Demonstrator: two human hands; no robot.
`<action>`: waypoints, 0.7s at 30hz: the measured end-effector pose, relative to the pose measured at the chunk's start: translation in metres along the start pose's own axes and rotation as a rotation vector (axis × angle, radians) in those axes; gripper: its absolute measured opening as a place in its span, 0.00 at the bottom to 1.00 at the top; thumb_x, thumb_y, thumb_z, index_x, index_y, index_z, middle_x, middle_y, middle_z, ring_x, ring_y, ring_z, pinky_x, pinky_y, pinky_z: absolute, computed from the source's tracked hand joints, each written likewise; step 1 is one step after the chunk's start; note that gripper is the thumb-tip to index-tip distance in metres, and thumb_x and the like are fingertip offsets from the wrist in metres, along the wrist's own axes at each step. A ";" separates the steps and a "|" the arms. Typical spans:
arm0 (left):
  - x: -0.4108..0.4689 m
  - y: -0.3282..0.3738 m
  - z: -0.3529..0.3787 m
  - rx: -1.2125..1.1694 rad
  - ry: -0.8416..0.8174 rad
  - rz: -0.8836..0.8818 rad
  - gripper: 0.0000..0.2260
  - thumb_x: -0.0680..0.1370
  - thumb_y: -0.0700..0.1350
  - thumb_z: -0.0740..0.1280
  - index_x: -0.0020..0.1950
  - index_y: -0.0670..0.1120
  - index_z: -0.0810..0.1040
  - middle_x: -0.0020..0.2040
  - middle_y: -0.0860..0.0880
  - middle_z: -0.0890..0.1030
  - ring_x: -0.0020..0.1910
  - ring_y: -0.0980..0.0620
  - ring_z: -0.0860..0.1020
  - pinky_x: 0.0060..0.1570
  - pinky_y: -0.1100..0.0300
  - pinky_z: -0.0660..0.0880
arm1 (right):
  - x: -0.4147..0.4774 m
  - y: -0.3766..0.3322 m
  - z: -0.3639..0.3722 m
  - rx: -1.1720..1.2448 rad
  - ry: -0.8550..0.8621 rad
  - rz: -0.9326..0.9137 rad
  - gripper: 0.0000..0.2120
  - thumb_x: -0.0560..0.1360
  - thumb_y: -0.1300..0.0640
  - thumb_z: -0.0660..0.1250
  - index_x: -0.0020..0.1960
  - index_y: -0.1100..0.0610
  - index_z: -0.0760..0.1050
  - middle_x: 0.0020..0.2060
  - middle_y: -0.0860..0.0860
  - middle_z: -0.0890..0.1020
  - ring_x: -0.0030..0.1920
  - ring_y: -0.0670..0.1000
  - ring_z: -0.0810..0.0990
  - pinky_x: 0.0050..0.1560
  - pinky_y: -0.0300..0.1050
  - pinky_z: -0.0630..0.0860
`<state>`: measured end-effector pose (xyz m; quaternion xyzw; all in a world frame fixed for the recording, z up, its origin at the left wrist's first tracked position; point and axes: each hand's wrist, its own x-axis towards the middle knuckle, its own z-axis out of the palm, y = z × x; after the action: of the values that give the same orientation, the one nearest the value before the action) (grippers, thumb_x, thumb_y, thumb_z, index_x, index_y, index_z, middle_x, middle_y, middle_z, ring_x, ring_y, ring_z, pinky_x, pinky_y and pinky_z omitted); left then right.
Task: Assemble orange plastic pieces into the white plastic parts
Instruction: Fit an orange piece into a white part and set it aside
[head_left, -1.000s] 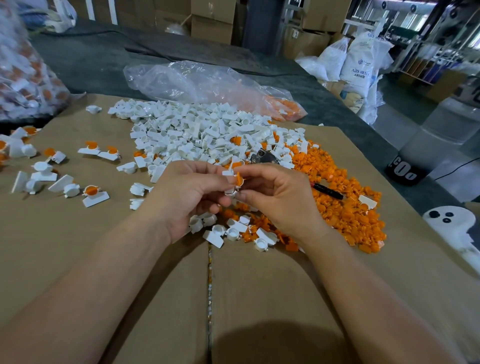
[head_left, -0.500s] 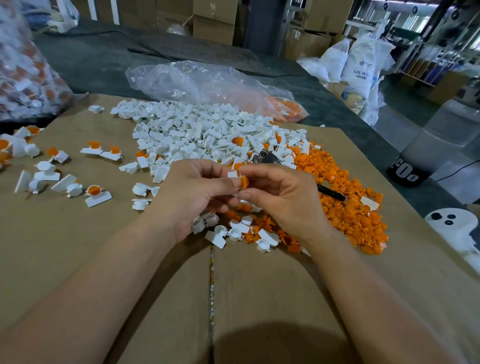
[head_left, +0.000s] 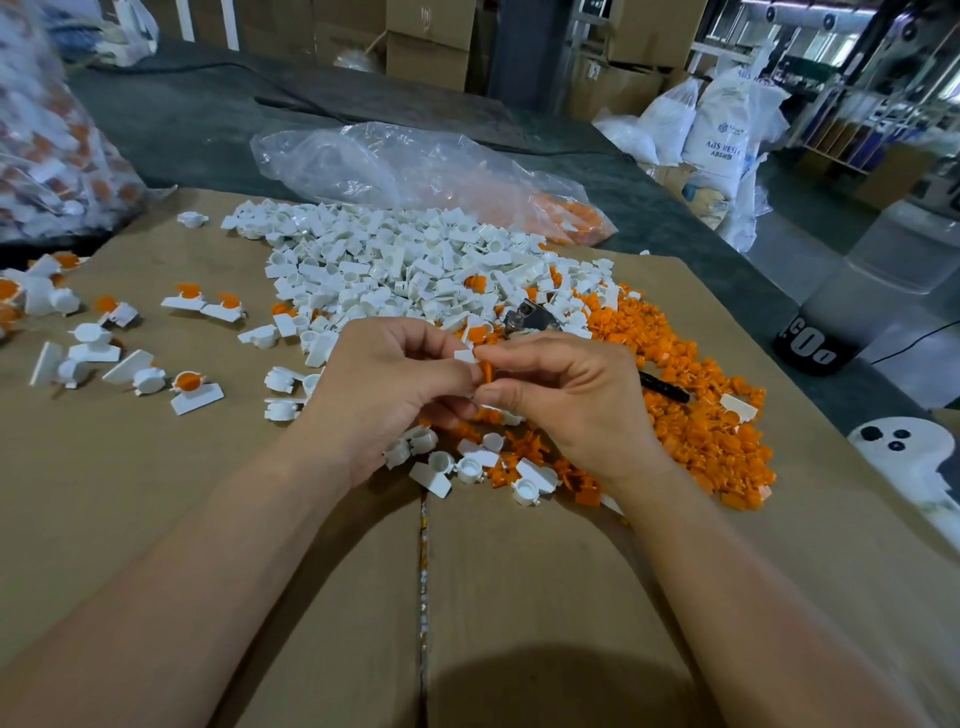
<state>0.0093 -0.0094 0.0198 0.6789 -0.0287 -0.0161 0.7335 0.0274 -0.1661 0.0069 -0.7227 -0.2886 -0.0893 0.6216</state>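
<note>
Both hands meet over the middle of the table (head_left: 156, 493). The left hand (head_left: 395, 384) is clamped on a white part (head_left: 464, 356), of which only a small flat tab shows above the fingers. The right hand (head_left: 566, 400) pinches an orange piece (head_left: 487, 371) between thumb and forefinger and holds it against the white part. Whether it is seated yet is hidden by the fingers.

These are small, light, stiff plastic mouldings, smooth enough to slip or pop out of a pinch. I would hold the white part by its flat tab with the cup facing the other hand, and press the orange piece by its round face, squarely, so that its thin edges do not bend.

The heap of white parts (head_left: 395, 270) lies toward the far edge and the heap of orange pieces (head_left: 691, 395) toward the right edge. Finished ones (head_left: 192, 387) are scattered near the left edge.

Against a second ago, the hands have stayed in much the same place. The orange piece has sunk a little lower between the fingertips, and the white ring that showed beneath it then is now covered. That suggests the pressing is under way, though the heaps look unchanged
</note>
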 end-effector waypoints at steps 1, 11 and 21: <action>0.000 0.000 0.000 0.009 0.003 0.001 0.07 0.69 0.30 0.69 0.35 0.39 0.77 0.25 0.45 0.79 0.23 0.53 0.78 0.23 0.67 0.73 | 0.000 0.000 0.001 0.000 -0.002 0.003 0.18 0.64 0.72 0.71 0.53 0.63 0.76 0.37 0.42 0.83 0.38 0.43 0.83 0.41 0.34 0.77; 0.001 0.002 -0.001 -0.058 0.008 -0.061 0.05 0.68 0.32 0.71 0.35 0.40 0.78 0.27 0.45 0.79 0.24 0.54 0.77 0.22 0.67 0.71 | -0.001 -0.005 0.000 -0.069 -0.014 0.045 0.18 0.65 0.70 0.72 0.47 0.49 0.78 0.41 0.43 0.82 0.43 0.44 0.83 0.46 0.36 0.78; 0.001 0.002 -0.001 -0.080 -0.009 -0.076 0.04 0.67 0.33 0.71 0.35 0.40 0.78 0.27 0.45 0.80 0.24 0.53 0.78 0.22 0.67 0.72 | -0.001 -0.005 -0.001 -0.070 -0.018 0.036 0.15 0.67 0.69 0.71 0.47 0.52 0.79 0.42 0.49 0.83 0.44 0.48 0.83 0.47 0.41 0.79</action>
<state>0.0100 -0.0084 0.0221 0.6497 -0.0054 -0.0479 0.7587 0.0247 -0.1673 0.0109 -0.7498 -0.2780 -0.0814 0.5949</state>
